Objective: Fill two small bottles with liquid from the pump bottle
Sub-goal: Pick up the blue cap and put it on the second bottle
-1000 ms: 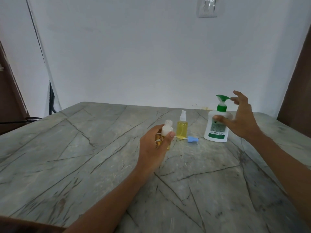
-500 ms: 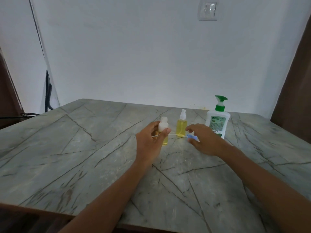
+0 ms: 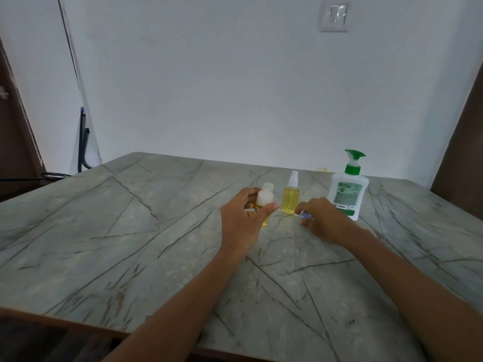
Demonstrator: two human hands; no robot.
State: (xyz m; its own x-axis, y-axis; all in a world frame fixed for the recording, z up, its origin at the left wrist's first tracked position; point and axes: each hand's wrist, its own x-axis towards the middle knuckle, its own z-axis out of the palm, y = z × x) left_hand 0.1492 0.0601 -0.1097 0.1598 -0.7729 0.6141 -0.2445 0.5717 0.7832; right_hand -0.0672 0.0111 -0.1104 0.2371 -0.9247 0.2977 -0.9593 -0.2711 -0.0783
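Left hand (image 3: pixel 240 218) grips upright small bottle (image 3: pixel 264 198); right hand (image 3: pixel 324 220) pinches blue sprayer (image 3: pixel 306 216), tube leftward

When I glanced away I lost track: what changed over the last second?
The right hand left the pump bottle, dropped left to the table and now pinches the blue cap. The left hand still holds the small bottle; the spray bottle stayed put.

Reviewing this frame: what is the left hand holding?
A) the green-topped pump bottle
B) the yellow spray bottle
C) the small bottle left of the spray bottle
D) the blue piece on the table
C: the left hand is curled round the small bottle, thumb across its front, while the right hand pinches the blue piece.
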